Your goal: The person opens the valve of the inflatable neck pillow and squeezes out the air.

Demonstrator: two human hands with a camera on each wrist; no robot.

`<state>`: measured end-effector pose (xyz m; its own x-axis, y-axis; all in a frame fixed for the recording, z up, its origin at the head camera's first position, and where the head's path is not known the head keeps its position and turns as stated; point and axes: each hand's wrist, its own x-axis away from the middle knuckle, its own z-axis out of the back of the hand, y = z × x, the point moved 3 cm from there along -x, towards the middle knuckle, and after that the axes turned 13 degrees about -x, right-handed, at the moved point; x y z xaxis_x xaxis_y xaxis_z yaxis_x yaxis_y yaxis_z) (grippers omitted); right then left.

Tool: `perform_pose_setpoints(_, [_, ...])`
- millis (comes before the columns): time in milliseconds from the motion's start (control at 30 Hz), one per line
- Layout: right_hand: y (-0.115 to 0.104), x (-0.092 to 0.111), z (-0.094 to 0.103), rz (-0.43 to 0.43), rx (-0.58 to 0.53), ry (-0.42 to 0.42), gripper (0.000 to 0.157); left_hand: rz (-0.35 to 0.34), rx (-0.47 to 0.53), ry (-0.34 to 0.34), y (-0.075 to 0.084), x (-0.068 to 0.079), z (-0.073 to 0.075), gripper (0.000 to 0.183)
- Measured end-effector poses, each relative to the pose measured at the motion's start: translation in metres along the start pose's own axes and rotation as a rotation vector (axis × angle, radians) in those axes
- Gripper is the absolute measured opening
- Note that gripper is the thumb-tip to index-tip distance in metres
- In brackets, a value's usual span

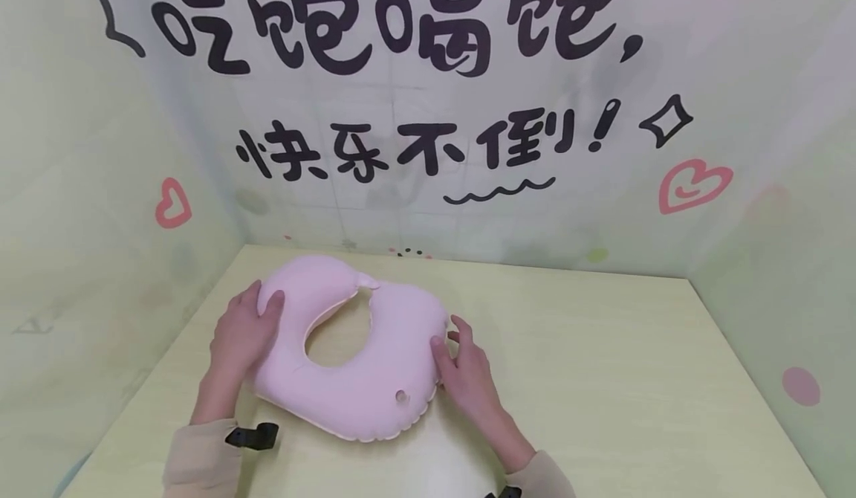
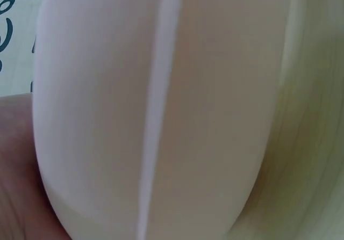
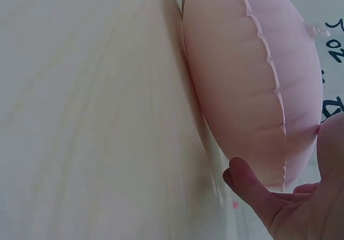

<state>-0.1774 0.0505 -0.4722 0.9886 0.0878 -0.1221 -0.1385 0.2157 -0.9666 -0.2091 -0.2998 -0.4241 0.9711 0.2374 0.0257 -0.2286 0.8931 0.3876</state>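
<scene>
A pale pink inflatable neck pillow [image 1: 401, 334], puffed up and U-shaped, is on the table with its two ends at the back. At its left side my left hand [image 1: 246, 331] grips the rounded edge, thumb over the top. My right hand [image 1: 468, 372] holds the right edge, its thumb touching the upper face and its fingers bent around the outer side. A small clear valve [image 1: 401, 397] sits near the front right of the pillow. The right wrist view shows the puckered side seam of the pillow [image 3: 236, 63]. Close up, its smooth side [image 2: 215, 100] fills the left wrist view.
The light wooden table [image 1: 602, 379] extends to the right of the pillow. Behind it hangs a pale printed backdrop [image 1: 401, 215] with black characters, and similar panels stand on both sides. Black straps [image 1: 254, 436] show at the sleeves.
</scene>
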Motion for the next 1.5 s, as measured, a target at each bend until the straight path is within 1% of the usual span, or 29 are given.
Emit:
perform_pose_setpoints(100, [0.001,0.000,0.002,0.012,-0.030,-0.025,0.060,0.022,0.059,-0.030,-0.002,0.000,-0.002,0.084])
perform_pose_setpoints(200, [0.000,-0.002,0.006,0.024,-0.009,-0.036,0.057,0.025,0.081,-0.042,-0.002,0.001,-0.003,0.085])
perform_pose_setpoints(333, [-0.001,-0.006,0.013,0.019,0.000,-0.051,0.056,0.017,0.047,-0.031,0.003,0.003,-0.005,0.086])
perform_pose_setpoints(433, [-0.001,-0.008,0.018,0.020,0.005,-0.071,0.056,0.013,0.015,-0.002,0.007,0.005,-0.007,0.085])
perform_pose_setpoints(600, [0.001,-0.007,0.026,0.010,-0.024,-0.074,0.056,0.027,0.009,0.027,0.015,0.014,-0.015,0.083])
perform_pose_setpoints(700, [0.004,-0.004,0.032,0.009,-0.023,-0.063,0.056,0.029,0.016,0.029,0.022,0.017,-0.019,0.082])
perform_pose_setpoints(867, [0.009,-0.001,0.046,0.010,0.003,-0.043,0.056,-0.006,0.015,0.011,0.034,0.019,-0.020,0.085])
perform_pose_setpoints(1000, [0.015,0.000,0.060,0.001,-0.009,-0.040,0.054,-0.041,0.011,-0.016,0.043,0.022,-0.020,0.086])
perform_pose_setpoints(1100, [0.019,0.002,0.070,-0.012,-0.021,-0.041,0.054,-0.084,-0.022,-0.021,0.049,0.025,-0.022,0.085])
perform_pose_setpoints(1233, [0.024,0.004,0.083,-0.032,-0.011,-0.025,0.053,-0.133,-0.067,-0.015,0.057,0.032,-0.026,0.085])
perform_pose_setpoints(1367, [0.025,0.006,0.095,-0.033,0.015,-0.014,0.051,-0.149,-0.083,-0.010,0.064,0.039,-0.028,0.085])
perform_pose_setpoints(1500, [0.025,0.008,0.108,-0.011,0.019,-0.004,0.049,-0.165,-0.089,-0.009,0.073,0.046,-0.032,0.085])
